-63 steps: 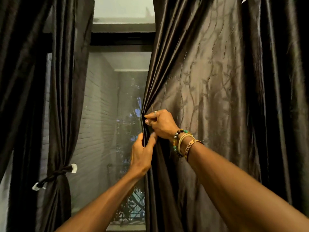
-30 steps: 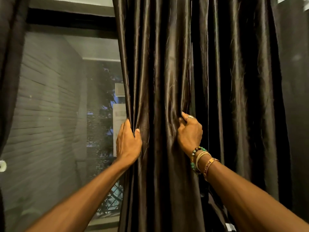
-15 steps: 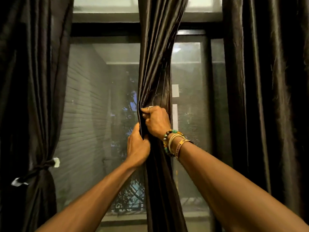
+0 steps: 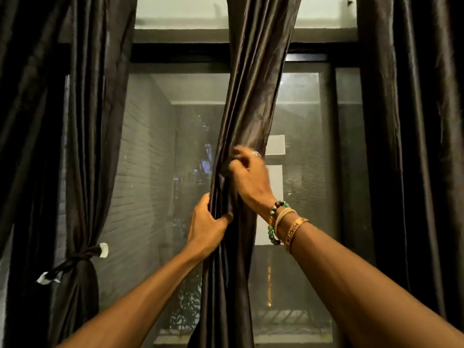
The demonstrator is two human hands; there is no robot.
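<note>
Clearly the work in hand is gathering the middle curtain [image 4: 251,96] into a tight bundle. It hangs from the top of the frame down past the bottom edge, in front of the window [image 4: 155,159], already squeezed into a narrow rope of folds with glass showing on both sides.

The left hand [image 4: 207,227] grips the bundle from the left, fingers wrapped behind the cloth and thumb pressed across the front. Just above it, the right hand [image 4: 251,179], with bracelets [image 4: 283,222] on its wrist, has its fingers curled onto the folds and pinches them; motion blur hides exactly how much cloth it holds.

On the left, a side curtain [image 4: 80,146] is already bunched and bound with a dark tie [image 4: 72,261], which suggests the finish intended here. Another curtain [image 4: 414,146] hangs loose at the right.

Judging from this, the gathering is nearly done and the binding is not yet begun. The next move calls for one hand to hold the bundle firmly while the other fetches a tie and passes it round. No tie for this curtain shows, so it must be found first, and loosening the grip would likely let the slippery folds spread.
</note>
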